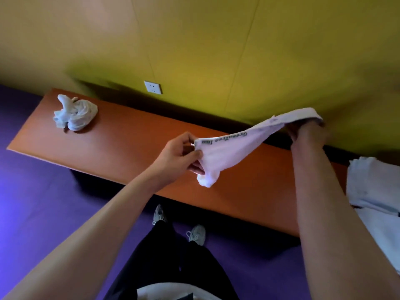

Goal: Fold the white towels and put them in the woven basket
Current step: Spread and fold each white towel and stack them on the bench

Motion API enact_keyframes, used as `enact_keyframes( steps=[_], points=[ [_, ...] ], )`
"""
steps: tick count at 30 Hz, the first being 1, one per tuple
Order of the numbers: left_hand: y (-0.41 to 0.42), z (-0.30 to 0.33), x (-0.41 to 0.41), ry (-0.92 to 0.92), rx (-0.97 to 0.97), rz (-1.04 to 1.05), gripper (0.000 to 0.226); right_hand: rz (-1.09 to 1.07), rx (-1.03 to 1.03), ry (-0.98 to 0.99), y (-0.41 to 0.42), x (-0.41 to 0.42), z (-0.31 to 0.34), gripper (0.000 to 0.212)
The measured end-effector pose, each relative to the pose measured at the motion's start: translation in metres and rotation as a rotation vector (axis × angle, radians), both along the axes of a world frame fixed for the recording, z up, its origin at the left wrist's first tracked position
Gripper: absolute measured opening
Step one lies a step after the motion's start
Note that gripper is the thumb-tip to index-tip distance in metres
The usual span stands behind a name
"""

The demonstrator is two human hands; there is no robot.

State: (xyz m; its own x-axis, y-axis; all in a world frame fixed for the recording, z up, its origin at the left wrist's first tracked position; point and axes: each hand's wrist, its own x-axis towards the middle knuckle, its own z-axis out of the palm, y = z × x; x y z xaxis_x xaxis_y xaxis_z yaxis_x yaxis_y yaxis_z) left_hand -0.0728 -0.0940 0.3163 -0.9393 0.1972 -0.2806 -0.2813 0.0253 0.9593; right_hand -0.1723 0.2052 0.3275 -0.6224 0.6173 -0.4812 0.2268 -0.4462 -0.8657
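Above orange table [134, 135], "GreenTree Inn" towel [229, 152].

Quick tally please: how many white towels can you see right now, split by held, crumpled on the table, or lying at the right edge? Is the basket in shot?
Held towel, gripped by left hand and right hand: 1
Crumpled towel on the orange table: 1
White towelling at right edge, count unclear: at least 1
Woven basket: 0 in view
Total towels: at least 3

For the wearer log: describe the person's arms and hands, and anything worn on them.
Both forearms are bare as far as the view reaches, no sleeves showing. The left hand and the right hand wear no gloves; no watch, band or ring is visible. The right hand is in shadow, so small details are unclear.
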Motion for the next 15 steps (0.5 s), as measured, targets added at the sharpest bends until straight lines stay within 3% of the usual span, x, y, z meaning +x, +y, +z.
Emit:
enact_keyframes(
  steps=[3,7,10,13,15],
  points=[
    [0.01,0.008,0.0,-0.039,0.14,0.011,0.016,-0.182,0.252,0.277,0.002,-0.02,0.028,0.013],
    [0.0,0.009,-0.006,-0.059,0.151,0.13,0.012,-0.035,0.379,0.529,-0.037,-0.057,0.056,0.011],
    [-0.023,-0.013,-0.007,-0.058,0.039,0.285,0.014,0.206,0.549,0.459,-0.078,-0.095,0.032,0.014],
    [-0.048,-0.048,0.0,-0.11,-0.049,0.382,0.01,0.399,0.651,0.279,-0.121,-0.127,-0.034,0.023],
    [-0.063,-0.075,0.005,-0.172,-0.101,0.414,0.01,0.494,0.66,0.198,-0.161,-0.12,-0.054,0.017]
  ],
)
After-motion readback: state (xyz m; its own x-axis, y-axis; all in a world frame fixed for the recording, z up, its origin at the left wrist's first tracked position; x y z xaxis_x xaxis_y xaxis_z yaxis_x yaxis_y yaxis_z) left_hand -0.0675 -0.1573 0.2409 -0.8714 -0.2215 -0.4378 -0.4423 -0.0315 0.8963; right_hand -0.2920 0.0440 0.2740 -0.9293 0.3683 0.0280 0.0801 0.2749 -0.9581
